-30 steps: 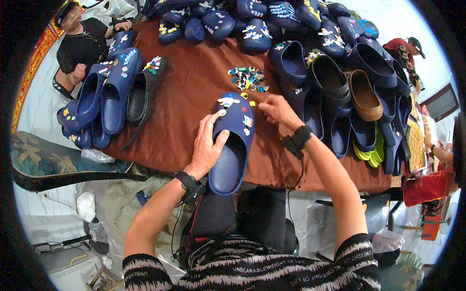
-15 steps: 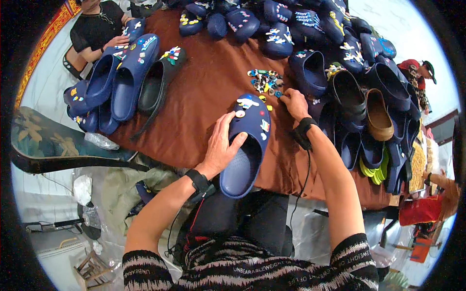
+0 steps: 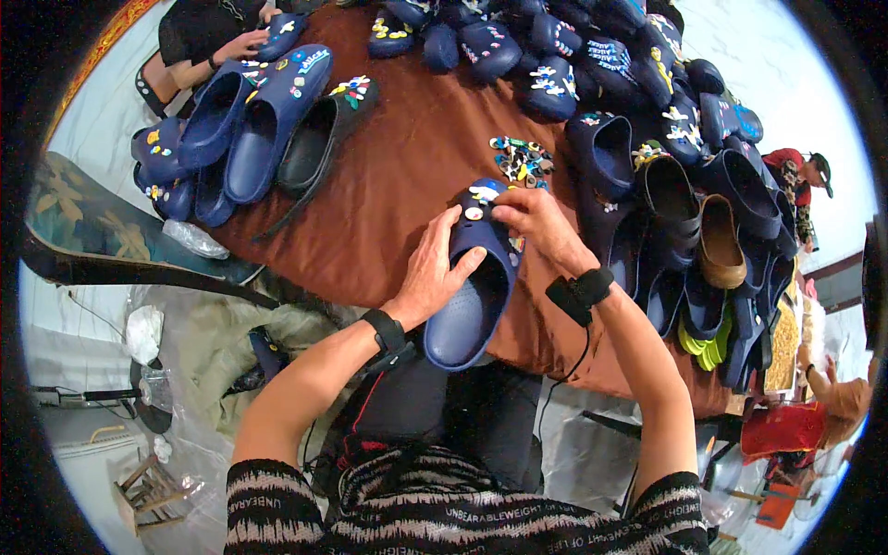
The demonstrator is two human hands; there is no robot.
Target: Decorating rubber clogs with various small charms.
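A navy blue foam clog [image 3: 467,319] lies at the table's near edge, its toe pointing away from me. My left hand [image 3: 430,266] grips it along the left side, the thumb over the opening's rim. My right hand [image 3: 541,222] is over the toe, fingers pinched together at its upper surface; whatever they hold is hidden. White charms [image 3: 484,193] sit on the toe, and a few more on its right side are partly covered by my right hand. Just beyond lies a small pile of colourful shoe charms [image 3: 523,162].
Many navy clogs [image 3: 606,153] crowd the right and far side, with a brown clog [image 3: 721,242] and lime green ones [image 3: 706,344] among them. More clogs [image 3: 264,139] stand at the left, beside a black one [image 3: 314,148]. Another person's hand [image 3: 242,44] touches a clog at far left.
My right hand has moved from the charm pile back left onto the clog's toe. My left hand still holds the clog. The whole view has shifted slightly.
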